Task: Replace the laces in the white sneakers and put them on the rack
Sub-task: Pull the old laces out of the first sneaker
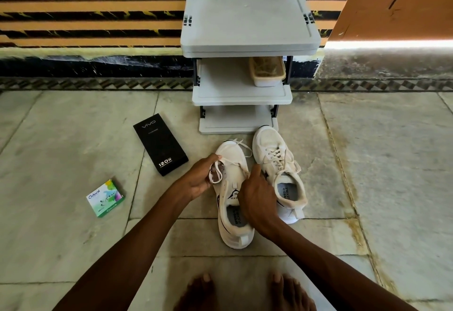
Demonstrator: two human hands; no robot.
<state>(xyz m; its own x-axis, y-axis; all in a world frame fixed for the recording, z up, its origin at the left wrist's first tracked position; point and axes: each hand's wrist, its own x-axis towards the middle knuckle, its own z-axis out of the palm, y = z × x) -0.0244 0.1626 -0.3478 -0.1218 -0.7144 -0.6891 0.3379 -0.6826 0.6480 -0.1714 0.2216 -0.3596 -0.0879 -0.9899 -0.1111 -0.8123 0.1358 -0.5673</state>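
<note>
Pinches a loose loop of white lace (pixel 220 174) between the thumb and curled fingers of the left hand (pixel 197 179), at the left flank of the nearer sneaker (pixel 231 155). Clasps the same sneaker's upper with the right hand (pixel 257 200), fingers curled over the throat beside the tongue. Fingertips hidden behind the back of the hand.

Nearer sneaker: flat on the stone floor (pixel 73 139), toe toward the rack (pixel 247 16), lacing partly undone, one lace end trailing over the toe.

Just right of it, side by side: second sneaker (pixel 269 146), fully laced, toe at the front edge of the rack's lowest shelf. Neither shoe on a shelf.

Rack: grey, three tiers, against the striped wall. On the right of its middle tier, a pale lidded container (pixel 267 71).

Left of the sneakers, on the floor: black box (pixel 160 144) marked "vivo" and "120W". Farther left and nearer the camera, well apart: green-and-white Odonil box (pixel 105 198).

At the bottom edge: two bare feet (pixel 203 291).
</note>
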